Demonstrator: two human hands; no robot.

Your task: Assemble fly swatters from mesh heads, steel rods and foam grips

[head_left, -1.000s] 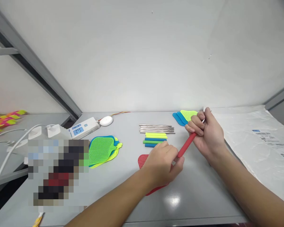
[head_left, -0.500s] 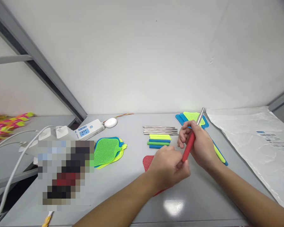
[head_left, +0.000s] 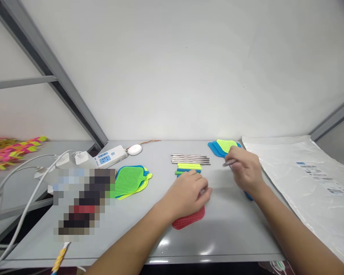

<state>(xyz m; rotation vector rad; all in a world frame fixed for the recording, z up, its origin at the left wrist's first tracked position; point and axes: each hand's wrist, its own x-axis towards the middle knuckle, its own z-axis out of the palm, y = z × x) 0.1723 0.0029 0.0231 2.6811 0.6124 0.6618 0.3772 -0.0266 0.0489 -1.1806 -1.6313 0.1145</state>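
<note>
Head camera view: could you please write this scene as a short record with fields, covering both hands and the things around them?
Left hand: over the red swatter head; contact unclear
Right hand: holding a metal rod, mostly hidden
Middle: thin metal rods; coloured tubes in front of them
Left side: pile of swatter heads, green on top; power strip
Back right: blue and yellow swatter heads
Far right: white plastic package, labelled
</note>
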